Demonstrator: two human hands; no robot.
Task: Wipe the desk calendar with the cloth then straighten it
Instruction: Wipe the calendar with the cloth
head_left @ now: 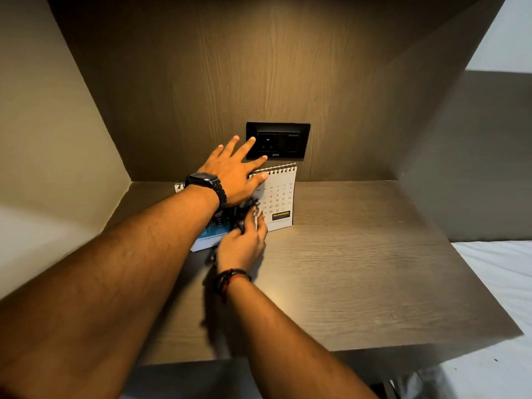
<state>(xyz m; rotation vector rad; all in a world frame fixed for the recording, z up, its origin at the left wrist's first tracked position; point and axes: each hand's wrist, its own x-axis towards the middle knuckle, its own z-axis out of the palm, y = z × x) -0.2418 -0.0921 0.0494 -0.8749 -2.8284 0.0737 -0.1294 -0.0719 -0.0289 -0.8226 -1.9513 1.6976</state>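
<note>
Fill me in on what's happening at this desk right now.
A person is cleaning a desk calendar that stands on a wooden desk below a black wall socket. The left hand, with a black watch on its wrist, steadies the calendar at its spiral-bound top, fingers spread. The right hand presses a dark cloth against the lower front of the calendar, in mid-wipe. The calendar sits at an angle to the wall, so straightening is not yet done.

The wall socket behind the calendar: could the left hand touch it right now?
Probably yes: the left hand is spread open with fingertips already overlapping the wall socket above the calendar, nothing between them.
</note>
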